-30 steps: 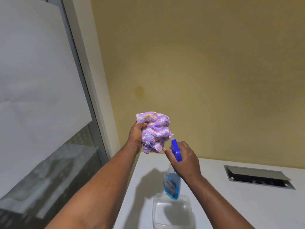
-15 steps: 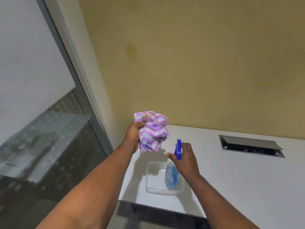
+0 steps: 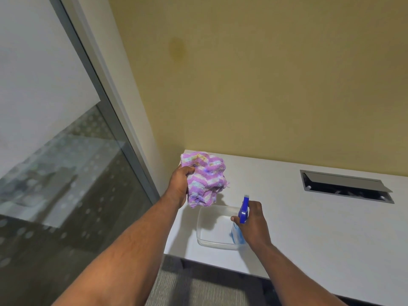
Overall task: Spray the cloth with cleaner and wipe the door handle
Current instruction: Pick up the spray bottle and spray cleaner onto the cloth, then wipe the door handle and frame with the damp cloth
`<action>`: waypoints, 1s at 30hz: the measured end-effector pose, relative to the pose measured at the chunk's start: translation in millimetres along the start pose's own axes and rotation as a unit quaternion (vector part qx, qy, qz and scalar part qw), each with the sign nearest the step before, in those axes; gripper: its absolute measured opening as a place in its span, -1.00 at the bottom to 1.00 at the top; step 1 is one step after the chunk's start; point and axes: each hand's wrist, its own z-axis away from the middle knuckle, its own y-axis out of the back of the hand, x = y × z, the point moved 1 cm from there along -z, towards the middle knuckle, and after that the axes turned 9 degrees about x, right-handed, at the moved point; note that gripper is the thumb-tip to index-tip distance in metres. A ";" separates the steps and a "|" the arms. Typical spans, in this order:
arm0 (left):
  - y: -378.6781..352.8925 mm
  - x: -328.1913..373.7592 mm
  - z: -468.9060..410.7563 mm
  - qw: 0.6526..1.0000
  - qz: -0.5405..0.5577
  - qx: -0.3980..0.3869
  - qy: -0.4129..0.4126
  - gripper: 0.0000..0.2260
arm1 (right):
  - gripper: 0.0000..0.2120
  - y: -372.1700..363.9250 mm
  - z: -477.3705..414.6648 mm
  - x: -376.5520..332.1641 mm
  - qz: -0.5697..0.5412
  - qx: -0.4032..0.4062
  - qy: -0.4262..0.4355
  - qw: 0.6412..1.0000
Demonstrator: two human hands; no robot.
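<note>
My left hand (image 3: 180, 183) grips a crumpled purple, white and pale-blue striped cloth (image 3: 205, 178), held up above the near left corner of a white table. My right hand (image 3: 254, 224) is wrapped around a spray bottle (image 3: 237, 234) with a blue trigger head (image 3: 244, 209) and blue liquid. The bottle's base sits low inside a clear plastic tub (image 3: 205, 239) on the table, and my hand hides most of the bottle. The nozzle points up and left toward the cloth. No door handle is in view.
The white table (image 3: 309, 228) runs right along a yellow wall (image 3: 265, 85), with a metal cable hatch (image 3: 344, 186) open at the back. A glass panel with a grey frame (image 3: 123, 138) stands at the left. Grey carpet (image 3: 198, 288) lies below the table's front edge.
My view has tilted down, so the table and tub show in full. My right hand has lowered the bottle away from the cloth into the tub. The cloth stays held up.
</note>
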 end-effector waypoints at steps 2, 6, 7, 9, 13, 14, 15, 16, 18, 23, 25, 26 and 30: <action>-1.7 0.0 1.7 1.000 0.000 0.000 -0.002 -0.79 | -0.34 0.6 0.6 2.7 0.016 0.001 0.010 1.000; -7.6 1.7 8.3 1.000 0.004 -0.004 -0.004 -0.81 | -0.27 5.8 1.9 8.6 0.063 0.012 0.035 0.997; -9.0 2.3 10.0 1.000 0.005 -0.004 -0.004 -0.81 | -0.23 7.4 1.7 9.1 0.070 0.014 0.035 0.997; -11.5 4.7 15.5 1.000 0.007 -0.002 -0.007 -0.81 | -0.12 12.8 1.9 7.3 0.081 0.021 0.032 0.996; -16.5 11.6 27.5 1.000 0.008 -0.006 -0.021 -0.80 | -0.02 29.3 7.2 -4.6 0.105 0.057 0.071 0.990; -17.7 13.7 31.5 1.000 0.009 -0.008 -0.025 -0.80 | -0.04 34.7 9.1 -9.2 0.098 0.068 0.089 0.989; -18.8 16.2 36.1 0.999 0.011 -0.010 -0.030 -0.79 | -0.06 40.2 10.9 -15.3 0.086 0.078 0.105 0.988; -20.0 19.1 41.1 0.999 0.013 -0.011 -0.036 -0.79 | -0.10 45.7 12.5 -23.1 0.071 0.085 0.120 0.987; -21.3 24.1 51.6 0.999 0.015 -0.013 -0.046 -0.79 | -0.16 54.4 15.2 -41.5 0.034 0.089 0.146 0.985; -19.2 38.0 87.0 0.996 0.027 -0.015 -0.080 -0.80 | -0.20 72.9 27.9 -97.0 -0.077 0.082 0.199 0.974; -17.4 45.1 103.6 0.995 0.037 -0.018 -0.096 -0.79 | -0.18 80.8 34.4 -119.4 -0.114 0.077 0.219 0.966; -16.5 49.3 112.5 0.994 0.039 -0.019 -0.103 -0.78 | -0.17 84.7 37.5 -130.6 -0.131 0.072 0.226 0.963; -9.3 65.6 149.3 0.990 0.044 -0.024 -0.134 -0.77 | -0.02 99.2 52.3 -168.6 -0.202 0.026 0.210 0.956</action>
